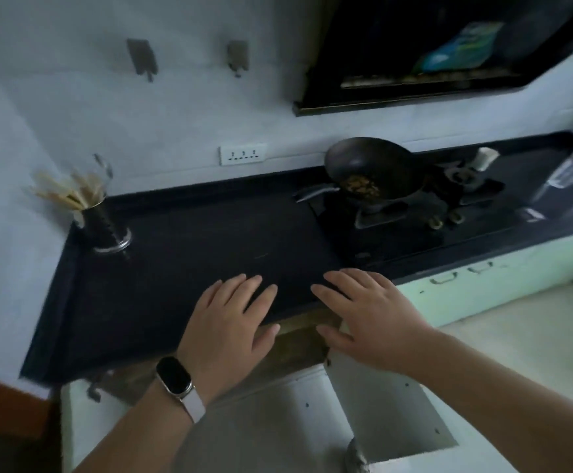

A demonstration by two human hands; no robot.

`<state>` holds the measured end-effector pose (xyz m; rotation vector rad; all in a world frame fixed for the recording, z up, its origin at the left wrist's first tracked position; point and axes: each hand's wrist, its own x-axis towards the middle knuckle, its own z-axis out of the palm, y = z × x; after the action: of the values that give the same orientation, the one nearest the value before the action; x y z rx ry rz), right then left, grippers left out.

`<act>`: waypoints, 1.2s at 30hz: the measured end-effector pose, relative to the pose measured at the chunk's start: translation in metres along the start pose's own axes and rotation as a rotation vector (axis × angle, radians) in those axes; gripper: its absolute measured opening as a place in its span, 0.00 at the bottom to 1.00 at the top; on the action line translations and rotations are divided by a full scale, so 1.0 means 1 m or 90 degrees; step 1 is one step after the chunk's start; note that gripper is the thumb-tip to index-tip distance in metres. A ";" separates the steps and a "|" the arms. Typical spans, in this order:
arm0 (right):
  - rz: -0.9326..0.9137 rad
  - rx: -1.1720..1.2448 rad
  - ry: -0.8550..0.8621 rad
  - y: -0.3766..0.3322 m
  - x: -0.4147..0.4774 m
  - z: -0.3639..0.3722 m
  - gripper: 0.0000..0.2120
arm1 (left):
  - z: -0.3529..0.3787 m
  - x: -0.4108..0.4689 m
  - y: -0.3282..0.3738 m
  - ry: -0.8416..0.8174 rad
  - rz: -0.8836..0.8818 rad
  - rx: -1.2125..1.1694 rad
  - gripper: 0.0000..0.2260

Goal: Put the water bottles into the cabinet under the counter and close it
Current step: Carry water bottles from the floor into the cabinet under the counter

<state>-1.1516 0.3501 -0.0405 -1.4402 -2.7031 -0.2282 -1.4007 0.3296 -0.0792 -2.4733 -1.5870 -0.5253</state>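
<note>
My left hand, a smart band on its wrist, and my right hand are both spread flat, palms down, over the front edge of the black counter; neither holds anything. Below them the cabinet under the counter stands open, its door swung out with the white inner face showing. At the far right a blurred clear plastic object, possibly a water bottle, stands on the counter. A grey rounded top shows at the bottom edge by the door; I cannot tell what it is.
A dark wok with food sits on the gas hob at the right. A holder of chopsticks stands at the counter's back left corner. A range hood hangs above. Pale green cabinet fronts run to the right.
</note>
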 end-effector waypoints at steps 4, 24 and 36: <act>0.085 -0.016 0.013 0.045 -0.044 -0.015 0.26 | 0.004 0.043 0.047 0.001 0.098 -0.006 0.24; 0.295 0.002 0.146 0.381 -0.298 -0.028 0.25 | 0.071 0.271 0.410 0.053 0.343 -0.013 0.21; 0.486 -0.014 0.106 0.493 -0.449 -0.030 0.27 | 0.116 0.361 0.608 0.085 0.542 -0.076 0.21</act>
<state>-0.4922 0.2480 -0.0220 -2.1979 -1.8507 -0.3002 -0.6918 0.4129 -0.0175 -2.7930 -0.3620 -0.6131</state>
